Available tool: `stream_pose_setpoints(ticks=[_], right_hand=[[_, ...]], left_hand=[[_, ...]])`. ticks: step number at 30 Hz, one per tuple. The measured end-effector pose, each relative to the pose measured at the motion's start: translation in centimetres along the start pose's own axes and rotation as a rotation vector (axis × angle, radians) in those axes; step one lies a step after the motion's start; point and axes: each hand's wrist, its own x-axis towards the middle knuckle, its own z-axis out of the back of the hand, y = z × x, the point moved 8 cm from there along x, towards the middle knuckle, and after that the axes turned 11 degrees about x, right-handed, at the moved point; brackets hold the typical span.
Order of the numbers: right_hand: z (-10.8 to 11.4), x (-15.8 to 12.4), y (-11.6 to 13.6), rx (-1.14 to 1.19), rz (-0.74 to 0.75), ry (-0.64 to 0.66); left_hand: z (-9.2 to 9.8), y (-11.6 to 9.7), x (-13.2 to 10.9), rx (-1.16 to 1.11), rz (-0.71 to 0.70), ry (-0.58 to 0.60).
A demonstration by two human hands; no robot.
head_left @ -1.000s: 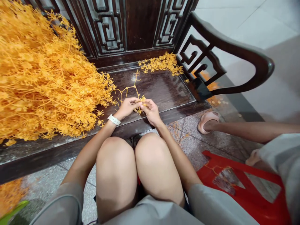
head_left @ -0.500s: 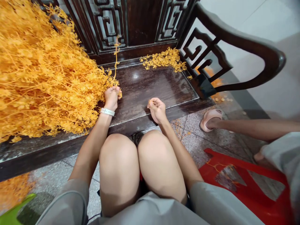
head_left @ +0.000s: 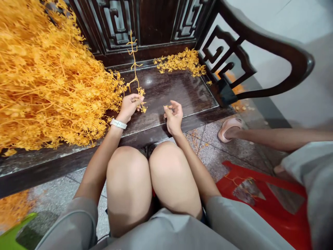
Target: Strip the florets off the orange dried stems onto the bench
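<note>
Head view: the bench seat (head_left: 182,90) is bounded by its front edge, near the 2 knees (head_left: 168,170), by the carved back panel (head_left: 158,22) and, at right, by the armrest (head_left: 281,43). Dark wood shows between the 2 hands, giving sideways room.

Left hand (head_left: 129,107): thumb and fingers pinched on 1 yellow stem (head_left: 135,66), which extends toward the back panel; flowers show near the grip.

Right hand (head_left: 174,118): near the front edge, apart from the left, fingers curled, thumb and forefinger pinching a yellow bit (head_left: 167,106), partly hidden.

Large flower pile (head_left: 57,86) crowds the left hand's outer side. Smaller flower heap (head_left: 184,61): rear right corner. Red stool (head_left: 283,218) and another person's shoe (head_left: 222,132): floor, right.
</note>
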Motion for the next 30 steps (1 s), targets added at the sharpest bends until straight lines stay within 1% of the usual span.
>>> stream_pose_setpoints(ticks=[4,6,8,11,14,17,19,21,26,28,30], right_hand=[[-0.1,0.2,0.1,-0.005,0.018,-0.012],[0.1,0.2,0.3,-0.025,0.030,-0.032],[0.8,-0.1,1.2,-0.101,0.077,-0.070],[2.0,-1.0,2.9,-0.311,0.146,-0.088],[2.4,-1.6,3.2,-0.519,0.097,-0.001],[2.1,-1.5,2.6,-0.638,0.026,0.112],[1.9,-1.2,2.1,-0.643,-0.012,0.159],[1.8,-1.0,1.8,-0.613,-0.028,0.174],[1.2,-1.4,2.5,-0.636,0.020,0.201],[0.7,-1.8,2.9,-0.666,0.040,0.234],[0.2,-2.1,3.2,-0.693,0.058,0.272]], left_hand=[[-0.3,0.0,-0.1,0.037,-0.016,0.014],[-0.4,0.0,-0.1,0.045,-0.022,0.018],[-0.4,0.1,-0.1,0.043,-0.026,0.016],[-0.5,0.1,-0.1,0.055,-0.035,0.020],[-0.7,0.0,-0.2,0.071,-0.043,0.029],[-1.0,-0.1,-0.4,0.068,-0.042,0.030],[-1.2,0.0,-0.6,0.067,-0.029,0.036],[-1.3,0.1,-0.7,0.072,-0.017,0.042],[-1.3,0.1,-0.7,0.090,-0.029,0.061],[-1.6,0.0,-0.9,0.107,-0.047,0.093],[-2.4,-0.4,-1.4,0.145,-0.090,0.157]])
